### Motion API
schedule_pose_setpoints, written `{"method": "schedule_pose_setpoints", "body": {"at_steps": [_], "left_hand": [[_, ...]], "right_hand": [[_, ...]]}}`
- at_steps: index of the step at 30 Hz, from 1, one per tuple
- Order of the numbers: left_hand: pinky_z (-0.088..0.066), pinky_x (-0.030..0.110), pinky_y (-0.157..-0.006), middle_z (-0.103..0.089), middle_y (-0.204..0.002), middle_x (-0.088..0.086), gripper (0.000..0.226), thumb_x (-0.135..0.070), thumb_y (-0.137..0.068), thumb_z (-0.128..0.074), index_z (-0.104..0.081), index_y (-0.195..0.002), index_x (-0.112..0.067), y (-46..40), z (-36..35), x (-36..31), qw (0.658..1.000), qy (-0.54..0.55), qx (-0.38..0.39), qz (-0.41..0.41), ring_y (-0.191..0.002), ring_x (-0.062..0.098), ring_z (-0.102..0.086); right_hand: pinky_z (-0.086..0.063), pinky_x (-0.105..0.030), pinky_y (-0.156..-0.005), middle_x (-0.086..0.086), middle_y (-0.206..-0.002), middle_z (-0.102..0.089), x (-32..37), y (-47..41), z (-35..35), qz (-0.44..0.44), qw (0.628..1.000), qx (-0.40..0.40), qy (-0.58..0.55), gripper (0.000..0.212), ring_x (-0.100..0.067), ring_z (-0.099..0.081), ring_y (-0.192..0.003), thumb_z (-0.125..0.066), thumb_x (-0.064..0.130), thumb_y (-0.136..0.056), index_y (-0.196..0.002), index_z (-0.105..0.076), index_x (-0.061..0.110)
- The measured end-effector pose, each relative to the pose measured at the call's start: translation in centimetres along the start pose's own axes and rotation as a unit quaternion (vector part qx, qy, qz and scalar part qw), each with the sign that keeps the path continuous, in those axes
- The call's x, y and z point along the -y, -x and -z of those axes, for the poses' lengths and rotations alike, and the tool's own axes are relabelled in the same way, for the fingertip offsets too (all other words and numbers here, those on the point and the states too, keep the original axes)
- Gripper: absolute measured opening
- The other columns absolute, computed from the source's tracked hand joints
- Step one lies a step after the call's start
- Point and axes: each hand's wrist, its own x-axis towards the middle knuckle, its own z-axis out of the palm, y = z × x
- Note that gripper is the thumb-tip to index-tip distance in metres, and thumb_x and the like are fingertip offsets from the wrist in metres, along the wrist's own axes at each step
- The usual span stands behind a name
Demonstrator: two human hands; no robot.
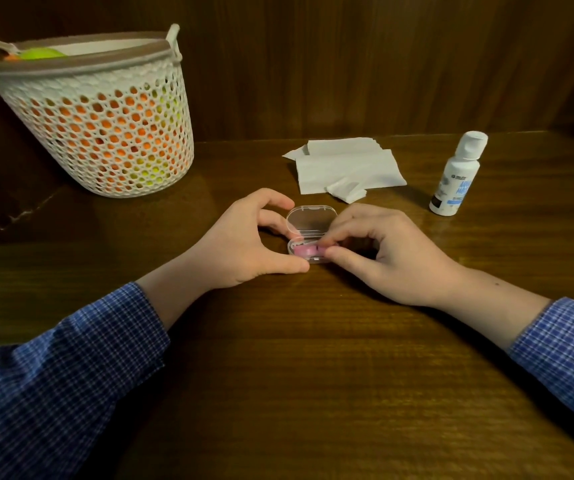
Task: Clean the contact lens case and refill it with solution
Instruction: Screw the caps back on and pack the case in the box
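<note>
A small clear plastic box (311,220) lies on the wooden table with its lid swung open and upright. Inside its base sits a pink contact lens case (304,251). My left hand (244,242) curls round the box's left side, thumb at the front edge and forefinger near the lid. My right hand (382,251) pinches the pink case's right end between thumb and fingertips. A white solution bottle (457,174) with its cap on stands to the right, apart from both hands.
Folded white tissues (344,166) lie just behind the box. A white mesh basket (105,119) with orange and green things inside stands at the back left. A dark wooden wall rises behind the table.
</note>
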Motion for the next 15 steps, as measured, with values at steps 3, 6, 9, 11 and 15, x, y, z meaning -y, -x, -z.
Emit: {"method": "schedule_pose_setpoints", "body": {"at_steps": [3, 6, 9, 11, 15], "left_hand": [[-0.032, 0.009, -0.087, -0.074, -0.099, -0.026, 0.083, -0.045, -0.062, -0.094, -0.048, -0.131, -0.04, 0.0, -0.04, 0.01, 1.0, -0.004, 0.002, 0.0, -0.103, -0.016, -0.06], [-0.033, 0.01, -0.087, -0.074, -0.099, -0.025, 0.082, -0.044, -0.063, -0.094, -0.049, -0.131, -0.04, 0.03, 0.05, 0.03, 1.0, -0.001, 0.005, -0.002, -0.103, -0.019, -0.059], [-0.033, 0.01, -0.086, -0.073, -0.1, -0.027, 0.082, -0.043, -0.063, -0.094, -0.049, -0.132, -0.038, 0.02, 0.09, 0.03, 1.0, 0.0, 0.006, -0.005, -0.104, -0.02, -0.058], [-0.033, 0.01, -0.085, -0.073, -0.1, -0.028, 0.082, -0.043, -0.063, -0.094, -0.049, -0.132, -0.038, -0.01, 0.07, 0.07, 1.0, -0.001, 0.005, -0.006, -0.104, -0.02, -0.057], [-0.033, 0.01, -0.083, -0.073, -0.1, -0.028, 0.082, -0.044, -0.062, -0.094, -0.049, -0.131, -0.039, -0.04, 0.05, 0.14, 1.0, -0.001, 0.004, -0.007, -0.103, -0.021, -0.058]], "right_hand": [[-0.055, -0.026, -0.085, 0.016, -0.103, -0.067, -0.14, -0.04, -0.04, -0.01, 1.0, -0.001, -0.002, 0.018, -0.004, -0.062, -0.1, -0.071, 0.029, -0.093, -0.109, -0.079, 0.027], [-0.055, -0.027, -0.084, 0.014, -0.102, -0.069, -0.2, -0.11, -0.01, -0.018, 1.0, -0.005, -0.017, 0.016, -0.006, -0.063, -0.1, -0.073, 0.025, -0.092, -0.106, -0.08, 0.026], [-0.055, -0.028, -0.083, 0.014, -0.101, -0.071, -0.28, -0.09, 0.08, -0.026, 0.999, -0.007, -0.032, 0.015, -0.007, -0.064, -0.099, -0.074, 0.024, -0.091, -0.104, -0.081, 0.026], [-0.056, -0.029, -0.083, 0.014, -0.1, -0.072, -0.34, -0.1, 0.13, -0.031, 0.999, -0.007, -0.037, 0.014, -0.007, -0.065, -0.098, -0.075, 0.024, -0.09, -0.103, -0.081, 0.027], [-0.056, -0.027, -0.084, 0.014, -0.1, -0.073, -0.28, -0.02, 0.14, -0.026, 0.999, -0.014, -0.043, 0.015, -0.005, -0.065, -0.098, -0.074, 0.028, -0.088, -0.101, -0.081, 0.027]]}}
